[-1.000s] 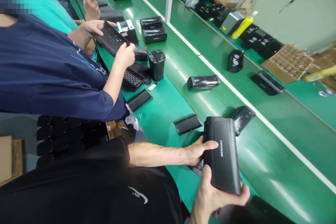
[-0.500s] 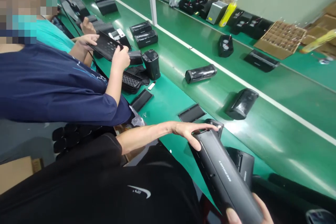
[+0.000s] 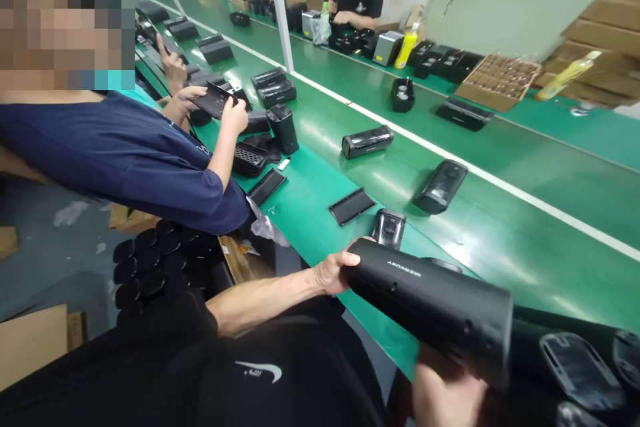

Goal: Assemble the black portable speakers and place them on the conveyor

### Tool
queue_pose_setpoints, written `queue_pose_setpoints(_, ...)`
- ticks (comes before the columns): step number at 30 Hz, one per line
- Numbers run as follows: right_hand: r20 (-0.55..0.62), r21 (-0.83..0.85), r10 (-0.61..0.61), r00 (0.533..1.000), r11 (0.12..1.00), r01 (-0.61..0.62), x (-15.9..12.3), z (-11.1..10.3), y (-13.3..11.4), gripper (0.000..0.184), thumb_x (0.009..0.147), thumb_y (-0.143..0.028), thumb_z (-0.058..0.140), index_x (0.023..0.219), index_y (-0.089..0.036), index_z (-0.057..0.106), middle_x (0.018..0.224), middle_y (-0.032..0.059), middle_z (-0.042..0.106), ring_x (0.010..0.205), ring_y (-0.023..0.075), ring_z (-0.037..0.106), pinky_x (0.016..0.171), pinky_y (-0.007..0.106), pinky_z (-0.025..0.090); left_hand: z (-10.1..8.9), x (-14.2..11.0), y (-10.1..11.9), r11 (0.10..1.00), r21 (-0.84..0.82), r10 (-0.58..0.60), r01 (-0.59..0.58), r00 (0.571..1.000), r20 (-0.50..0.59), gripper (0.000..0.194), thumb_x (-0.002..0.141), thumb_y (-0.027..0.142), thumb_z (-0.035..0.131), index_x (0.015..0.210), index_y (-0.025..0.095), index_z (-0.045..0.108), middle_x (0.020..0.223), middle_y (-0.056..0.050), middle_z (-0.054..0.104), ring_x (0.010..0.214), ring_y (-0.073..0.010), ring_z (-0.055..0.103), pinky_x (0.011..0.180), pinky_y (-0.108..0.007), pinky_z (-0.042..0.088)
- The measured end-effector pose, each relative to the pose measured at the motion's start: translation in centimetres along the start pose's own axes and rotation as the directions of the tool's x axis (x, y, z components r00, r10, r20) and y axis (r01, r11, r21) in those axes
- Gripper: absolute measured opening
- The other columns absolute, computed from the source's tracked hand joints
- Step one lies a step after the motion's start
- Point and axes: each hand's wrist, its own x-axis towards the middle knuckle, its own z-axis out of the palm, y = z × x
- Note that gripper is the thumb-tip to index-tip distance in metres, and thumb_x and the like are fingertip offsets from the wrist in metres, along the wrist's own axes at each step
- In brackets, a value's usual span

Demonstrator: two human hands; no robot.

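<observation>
Swung flatter since the earlier frame, with its lettering [image 3: 404, 269] rolled upward, the case [image 3: 430, 300] is held up at the near edge of the counter [image 3: 313, 217]. I see the left hand [image 3: 333, 271] clamped on its left end, thumb on top; the right hand [image 3: 445, 388] is blurred beneath the other end, and I cannot tell how it grips. Just beyond the case a glossy unit [image 3: 390, 228] rests on the counter, a panel [image 3: 351, 205] lying near it. Farther left, a co-worker [image 3: 125, 153] holds a black plate [image 3: 215, 101]; across the counter stands a yellow bottle [image 3: 407, 48]
</observation>
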Motion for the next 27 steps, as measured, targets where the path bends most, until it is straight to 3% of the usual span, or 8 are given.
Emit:
queue_pose_setpoints(4,-0.002,0.009,-0.071,0.997,0.997,0.071,0.9,-0.3,-1.1,0.114,0.065,-0.063,0.086,0.159,-0.018,0.041,0.125,0.0170,0.070,0.113,0.0407,0.064,0.106,0.064,0.047,0.1,-0.9,-1.6,0.961,0.116,-0.266,0.252,0.956,0.123,0.083,0.063,0.047,0.083,0.140,0.026,0.061,0.141,-0.011,0.064,0.113,-0.0259,0.066,0.096,-0.040,0.049)
queue_pose_setpoints(8,0.121,-0.399,-0.202,0.972,0.887,0.234,0.4,-4.2,-2.5,0.123,0.059,-0.061,0.087,0.165,-0.027,0.036,0.137,0.0179,0.062,0.115,0.0438,0.063,0.095,0.063,0.050,1.1,-2.0,2.2,0.924,0.367,-0.147,0.110,0.986,0.075,0.094,0.068,0.049,0.087,0.153,0.036,0.047,0.165,-0.012,0.038,0.127,-0.0298,0.059,0.095,-0.044,0.053)
queue_pose_setpoints(11,0.326,-0.612,-0.234,0.916,0.686,0.393,-1.1,-5.3,-1.8,0.100,0.064,-0.059,0.078,0.156,-0.030,0.053,0.123,0.0158,0.067,0.108,0.0458,0.063,0.089,0.064,0.049,2.4,-3.3,3.0,0.799,0.599,-0.158,0.061,0.981,0.111,0.095,0.064,0.044,0.094,0.149,0.032,0.053,0.144,-0.010,0.055,0.114,-0.0254,0.061,0.088,-0.035,0.053)
queue_pose_setpoints(14,0.406,-0.563,-0.221,0.887,0.704,0.433,-2.7,-5.8,0.2,0.091,0.069,-0.060,0.074,0.153,-0.030,0.056,0.127,0.0153,0.067,0.109,0.0445,0.063,0.092,0.064,0.049,2.4,-4.6,1.2,0.738,0.661,-0.216,0.135,0.976,0.041,0.082,0.065,0.043,0.094,0.138,0.027,0.059,0.109,-0.003,0.062,0.086,-0.0163,0.060,0.073,-0.029,0.052)
queue_pose_setpoints(17,0.334,-0.433,-0.165,0.928,0.847,0.307,-3.8,-7.5,2.5,0.098,0.068,-0.071,0.079,0.153,-0.029,0.054,0.143,0.0144,0.061,0.126,0.0439,0.057,0.107,0.062,0.044,1.2,-5.6,-0.4,0.782,0.605,-0.207,0.148,0.978,0.029,0.083,0.065,0.047,0.092,0.136,0.025,0.055,0.102,-0.001,0.059,0.079,-0.0140,0.057,0.065,-0.025,0.048)
queue_pose_setpoints(20,0.202,-0.258,0.043,0.978,0.966,0.011,-5.0,-9.1,3.9,0.100,0.071,-0.076,0.078,0.153,-0.026,0.050,0.150,0.0137,0.055,0.135,0.0422,0.053,0.116,0.059,0.038,0.4,-5.8,0.0,0.771,0.619,-0.232,0.145,0.971,0.061,0.086,0.067,0.049,0.091,0.140,0.028,0.050,0.108,-0.002,0.058,0.084,-0.0150,0.058,0.069,-0.026,0.049)
queue_pose_setpoints(22,0.174,-0.150,0.156,0.972,0.980,-0.131,-6.0,-9.3,3.8,0.098,0.075,-0.075,0.076,0.154,-0.026,0.046,0.151,0.0126,0.054,0.136,0.0407,0.052,0.118,0.057,0.035,0.3,-5.7,0.9,0.709,0.689,-0.280,0.151,0.957,0.077,0.088,0.067,0.046,0.093,0.142,0.030,0.050,0.114,-0.002,0.058,0.092,-0.0172,0.059,0.076,-0.029,0.049)
queue_pose_setpoints(27,0.118,-0.023,0.247,0.962,0.969,-0.246,-7.7,-8.2,1.5,0.105,0.072,-0.072,0.080,0.157,-0.026,0.040,0.158,0.0125,0.048,0.140,0.0410,0.047,0.117,0.053,0.036,0.9,-5.6,2.2,0.601,0.789,-0.291,0.124,0.954,0.072,0.089,0.066,0.045,0.093,0.142,0.028,0.050,0.119,-0.005,0.059,0.103,-0.0216,0.058,0.086,-0.033,0.048)
